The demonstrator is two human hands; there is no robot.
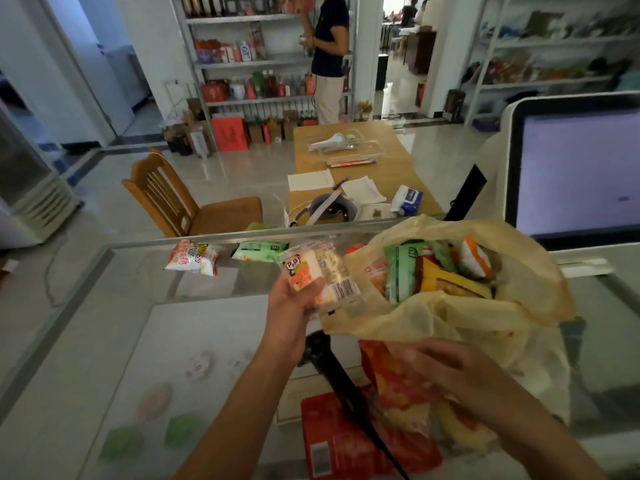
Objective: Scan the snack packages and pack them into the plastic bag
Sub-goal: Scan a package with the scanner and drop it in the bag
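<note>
My left hand grips a clear snack package with a panda print and a barcode, held up just left of the bag's mouth. The yellowish plastic bag lies open on the glass counter and holds several snacks, among them a green pack. My right hand, blurred, holds the bag's near edge above a red and yellow packet. A black barcode scanner lies below my left hand. Two more packages, a white and red one and a green one, wait at the counter's far edge.
A red package lies under the scanner's cable. A monitor stands at the right. Beyond the glass counter are a wooden table with clutter, a chair, shelves of goods and a standing person.
</note>
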